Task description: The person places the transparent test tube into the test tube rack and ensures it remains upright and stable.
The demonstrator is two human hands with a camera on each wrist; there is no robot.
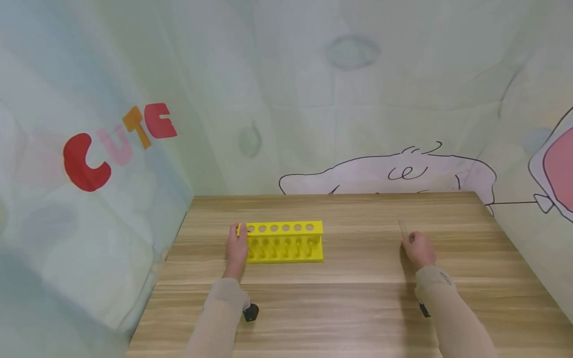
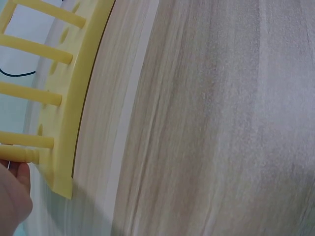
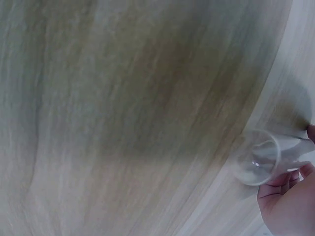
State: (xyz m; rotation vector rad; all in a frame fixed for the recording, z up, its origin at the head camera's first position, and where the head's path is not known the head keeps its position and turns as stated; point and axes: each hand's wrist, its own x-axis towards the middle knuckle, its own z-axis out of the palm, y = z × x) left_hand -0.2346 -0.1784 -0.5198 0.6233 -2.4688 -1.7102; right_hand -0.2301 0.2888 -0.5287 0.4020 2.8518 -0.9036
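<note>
A yellow test tube rack (image 1: 282, 232) stands on the wooden table, with a row of several round holes along its top and pegs below. My left hand (image 1: 237, 246) grips its left end; in the left wrist view, fingertips of that hand (image 2: 15, 196) show behind an end post of the rack (image 2: 81, 93). Over to the right, my right hand (image 1: 419, 250) holds a clear test tube (image 1: 403, 229) low over the table. The right wrist view shows the tube's round rim (image 3: 258, 157) facing the camera, with the fingers of the right hand (image 3: 290, 201) around its side.
The wooden table (image 1: 349, 308) reaches back to a printed cloth backdrop (image 1: 286, 99) with cartoon drawings and the letters CUTE. A dark device (image 1: 251, 312) sits at the left wrist, and another dark piece (image 1: 424, 310) at the right wrist.
</note>
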